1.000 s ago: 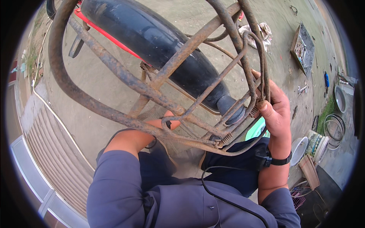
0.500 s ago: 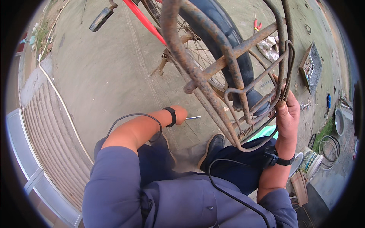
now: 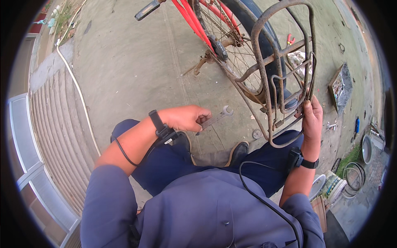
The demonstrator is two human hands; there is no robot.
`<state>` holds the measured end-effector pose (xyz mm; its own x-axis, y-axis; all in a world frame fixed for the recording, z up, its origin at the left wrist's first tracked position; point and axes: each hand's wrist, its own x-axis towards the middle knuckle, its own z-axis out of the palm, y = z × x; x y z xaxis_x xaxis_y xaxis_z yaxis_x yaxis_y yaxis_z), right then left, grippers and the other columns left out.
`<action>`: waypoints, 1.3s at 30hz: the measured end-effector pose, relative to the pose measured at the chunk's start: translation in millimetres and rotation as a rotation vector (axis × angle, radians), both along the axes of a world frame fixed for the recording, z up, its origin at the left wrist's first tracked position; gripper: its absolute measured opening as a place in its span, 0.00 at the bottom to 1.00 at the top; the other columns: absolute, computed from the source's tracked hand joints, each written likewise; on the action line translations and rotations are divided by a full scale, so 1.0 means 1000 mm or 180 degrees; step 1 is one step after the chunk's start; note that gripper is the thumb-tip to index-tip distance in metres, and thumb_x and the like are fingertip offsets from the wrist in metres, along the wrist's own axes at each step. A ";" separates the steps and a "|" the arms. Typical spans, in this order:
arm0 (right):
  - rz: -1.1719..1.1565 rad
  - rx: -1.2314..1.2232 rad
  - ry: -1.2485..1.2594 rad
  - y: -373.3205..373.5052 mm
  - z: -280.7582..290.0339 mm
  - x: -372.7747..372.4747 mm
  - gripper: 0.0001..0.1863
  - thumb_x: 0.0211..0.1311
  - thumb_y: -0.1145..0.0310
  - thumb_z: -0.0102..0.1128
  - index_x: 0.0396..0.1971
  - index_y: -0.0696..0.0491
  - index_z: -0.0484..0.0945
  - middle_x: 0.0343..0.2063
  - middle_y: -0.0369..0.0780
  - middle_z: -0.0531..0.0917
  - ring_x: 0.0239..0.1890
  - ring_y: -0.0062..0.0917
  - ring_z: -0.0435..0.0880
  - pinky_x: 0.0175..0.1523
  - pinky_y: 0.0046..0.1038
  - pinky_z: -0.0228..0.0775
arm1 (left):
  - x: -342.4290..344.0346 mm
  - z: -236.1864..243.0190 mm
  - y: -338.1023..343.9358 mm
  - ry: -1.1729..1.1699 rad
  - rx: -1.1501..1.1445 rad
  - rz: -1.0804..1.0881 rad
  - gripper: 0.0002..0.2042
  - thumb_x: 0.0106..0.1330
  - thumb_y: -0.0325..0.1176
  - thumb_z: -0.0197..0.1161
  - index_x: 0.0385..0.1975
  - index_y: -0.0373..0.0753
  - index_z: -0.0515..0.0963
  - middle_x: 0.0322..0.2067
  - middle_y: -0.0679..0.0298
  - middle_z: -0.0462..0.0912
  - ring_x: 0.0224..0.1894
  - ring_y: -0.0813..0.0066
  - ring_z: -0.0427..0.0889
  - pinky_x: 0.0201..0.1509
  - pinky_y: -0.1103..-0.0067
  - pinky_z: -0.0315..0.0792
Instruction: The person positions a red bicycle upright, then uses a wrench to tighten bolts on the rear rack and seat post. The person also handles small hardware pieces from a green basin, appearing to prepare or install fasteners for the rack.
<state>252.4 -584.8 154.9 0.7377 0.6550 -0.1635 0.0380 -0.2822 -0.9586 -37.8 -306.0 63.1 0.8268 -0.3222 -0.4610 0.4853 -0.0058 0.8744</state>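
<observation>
My left hand [image 3: 186, 118] is closed around the shank of a metal wrench [image 3: 223, 113], whose open jaw points away to the right, above the ground. My right hand [image 3: 312, 118] grips the rear end of a rusty bicycle rack [image 3: 283, 53], thumb on top, beside a small coil spring [image 3: 279, 123]. Part of its fingers is hidden behind the rack's wire bars. Under the rack stands the bicycle's rear wheel with a black mudguard [image 3: 245, 18]. The red frame [image 3: 197, 25] runs off the top edge, and a rusty kickstand [image 3: 200, 66] sticks out near the hub.
Red-handled pliers [image 3: 290, 39] lie beyond the wheel. On the right are a tray of tools [image 3: 348, 89], a blue-handled tool [image 3: 357, 124], a grey basin [image 3: 367, 149] and a coiled hose [image 3: 361, 175]. A pale hose [image 3: 73, 76] runs along steps [image 3: 56, 124] at left.
My left hand has come up with the wrench, showing more of it. The rack and wheel look smaller and lie farther right in the picture. My right hand keeps its hold.
</observation>
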 end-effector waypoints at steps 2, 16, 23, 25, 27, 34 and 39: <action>0.0006 -0.0014 -0.0019 -0.001 0.002 -0.007 0.30 0.70 0.53 0.62 0.60 0.62 0.74 0.32 0.33 0.75 0.27 0.16 0.74 0.31 0.17 0.67 | -0.012 0.012 0.001 -0.0003 -0.0281 0.0530 0.11 0.69 0.30 0.64 0.45 0.34 0.72 0.33 0.68 0.81 0.35 0.81 0.79 0.41 0.79 0.74; 0.0123 -0.0235 -0.0338 0.005 0.005 -0.032 0.22 0.75 0.54 0.55 0.51 0.59 0.78 0.24 0.31 0.74 0.24 0.13 0.72 0.29 0.17 0.63 | 0.007 0.005 0.037 0.1261 -0.1318 0.3833 0.14 0.78 0.44 0.52 0.41 0.39 0.73 0.22 0.71 0.70 0.19 0.82 0.65 0.20 0.82 0.61; 0.0006 -0.0263 -0.0416 0.010 0.007 -0.038 0.23 0.74 0.51 0.55 0.50 0.59 0.78 0.22 0.30 0.74 0.23 0.13 0.71 0.29 0.17 0.62 | 0.023 -0.014 0.037 0.1097 -0.1182 0.3667 0.15 0.79 0.44 0.48 0.45 0.37 0.72 0.26 0.67 0.76 0.24 0.78 0.73 0.25 0.80 0.67; -0.0006 -0.0285 -0.0400 0.009 0.005 -0.040 0.24 0.74 0.51 0.55 0.50 0.59 0.78 0.22 0.30 0.74 0.23 0.13 0.71 0.29 0.16 0.62 | 0.025 -0.021 0.036 0.1085 -0.1024 0.3603 0.15 0.79 0.44 0.48 0.45 0.37 0.72 0.29 0.65 0.79 0.28 0.76 0.78 0.29 0.78 0.70; -0.0068 -0.0359 -0.0392 0.007 0.003 -0.041 0.24 0.74 0.50 0.55 0.51 0.59 0.78 0.23 0.30 0.73 0.23 0.13 0.71 0.29 0.17 0.62 | 0.027 -0.028 0.034 0.1052 -0.0865 0.3529 0.16 0.79 0.45 0.48 0.47 0.37 0.72 0.31 0.64 0.81 0.32 0.74 0.81 0.33 0.78 0.72; 0.0029 -0.0333 -0.0410 0.007 -0.007 -0.035 0.24 0.74 0.50 0.55 0.52 0.58 0.78 0.25 0.29 0.73 0.24 0.13 0.71 0.30 0.16 0.62 | 0.033 -0.051 0.037 0.0968 -0.0662 0.3328 0.17 0.79 0.44 0.46 0.53 0.36 0.70 0.35 0.61 0.83 0.36 0.72 0.83 0.39 0.77 0.71; 0.0031 -0.0272 -0.0416 0.007 -0.013 -0.028 0.23 0.76 0.51 0.53 0.53 0.57 0.78 0.26 0.30 0.74 0.24 0.13 0.72 0.30 0.16 0.64 | 0.039 -0.056 0.033 0.1031 -0.0541 0.3191 0.16 0.79 0.43 0.46 0.51 0.37 0.70 0.37 0.59 0.85 0.36 0.71 0.84 0.39 0.76 0.70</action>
<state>224.6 -578.2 142.0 0.7501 0.6500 -0.1220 0.1640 -0.3615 -0.9178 1.0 -272.6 7.0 0.5960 0.3565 -0.7195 0.4103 0.6350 0.6545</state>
